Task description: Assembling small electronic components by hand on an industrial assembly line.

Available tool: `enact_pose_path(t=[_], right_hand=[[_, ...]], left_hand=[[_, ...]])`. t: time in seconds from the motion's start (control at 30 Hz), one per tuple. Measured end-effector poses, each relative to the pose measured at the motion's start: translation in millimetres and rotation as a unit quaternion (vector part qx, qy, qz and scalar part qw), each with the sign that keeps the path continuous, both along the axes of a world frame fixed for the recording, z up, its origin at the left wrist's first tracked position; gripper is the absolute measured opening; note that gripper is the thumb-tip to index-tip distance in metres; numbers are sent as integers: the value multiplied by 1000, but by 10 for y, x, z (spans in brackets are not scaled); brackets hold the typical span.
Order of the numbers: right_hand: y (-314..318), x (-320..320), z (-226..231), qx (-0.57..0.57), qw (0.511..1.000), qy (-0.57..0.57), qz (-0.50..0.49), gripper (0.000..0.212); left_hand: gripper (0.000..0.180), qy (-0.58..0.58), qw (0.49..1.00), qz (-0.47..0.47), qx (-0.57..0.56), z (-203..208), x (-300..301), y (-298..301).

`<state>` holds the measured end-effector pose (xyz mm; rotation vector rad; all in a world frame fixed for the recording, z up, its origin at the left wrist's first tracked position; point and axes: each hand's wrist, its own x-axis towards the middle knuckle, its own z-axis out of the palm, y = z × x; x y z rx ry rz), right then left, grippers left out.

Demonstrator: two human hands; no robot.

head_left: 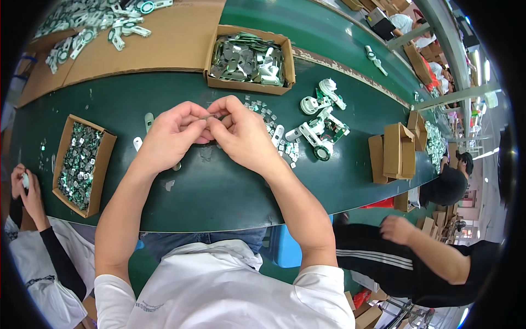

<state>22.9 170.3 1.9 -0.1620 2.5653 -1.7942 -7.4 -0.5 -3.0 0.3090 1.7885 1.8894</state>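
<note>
My left hand [171, 136] and my right hand [245, 136] meet above the middle of the dark green table [219, 192]. Both are closed, fingertips pinched together around something small and dark that I cannot make out. Just past my right hand, small square silvery pieces [267, 114] lie scattered, with a white oblong piece [278, 135] among them. Beside my left hand are a grey-green oblong piece [149, 121] and a white one [138, 143]. My fingers hide part of the tabletop beneath them.
A cardboard box of flat metal plates [219, 81] stands beyond my hands. At left is a box of small square pieces [107, 156]. White-and-green assemblies [322, 129] lie to the right, before stacked empty cartons [399, 151]. Co-workers are on both sides; one hand [34, 194] shows at far left.
</note>
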Motion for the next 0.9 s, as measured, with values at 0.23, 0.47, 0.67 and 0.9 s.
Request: enact_pose_path(t=[0.23,0.47,0.67,0.9], right_hand=[[3,7,25,4,1000,15,3,19],[18,20,35,4,1000,16,0,19],[2,-15,25,18,1000,-8,1,20],[107,-173,123,-22,997,35,-70,13]], left_hand=[[15,7,1000,2,2,-4,-2,1],[14,14,1000,-1,5,-5,8,25],[14,29,999,13,10,-36,4,7],[16,250,961,60,-103,-141,29,40]])
